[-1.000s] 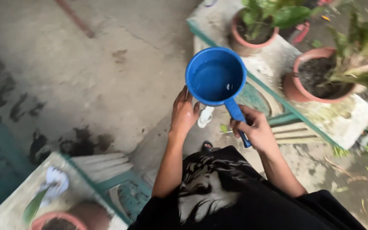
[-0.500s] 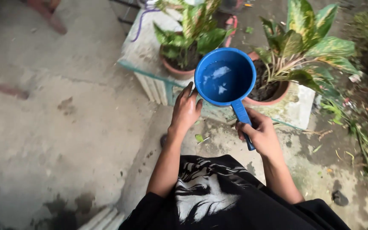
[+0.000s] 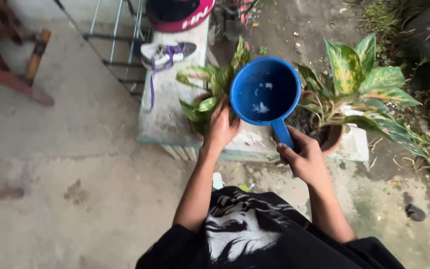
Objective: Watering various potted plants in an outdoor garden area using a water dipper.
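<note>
Seen from above, the left hand (image 3: 220,130) reaches forward at twelve o'clock, its fingers curled against the near left side of a blue dipper (image 3: 265,90), cupping rather than clasping it. The dipper sits upright over a concrete ledge (image 3: 165,119) between two potted plants (image 3: 210,94), mouth up with water inside, its handle's long axis running toward five o'clock. There the right hand (image 3: 302,157) wraps its fingers tightly around the handle.

One round blue plastic water dipper (image 3: 266,90), two potted plants with speckled green leaves (image 3: 210,84) (image 3: 357,89), one grey shoe with purple laces (image 3: 167,53), two hands (image 3: 221,128) (image 3: 304,155).
</note>
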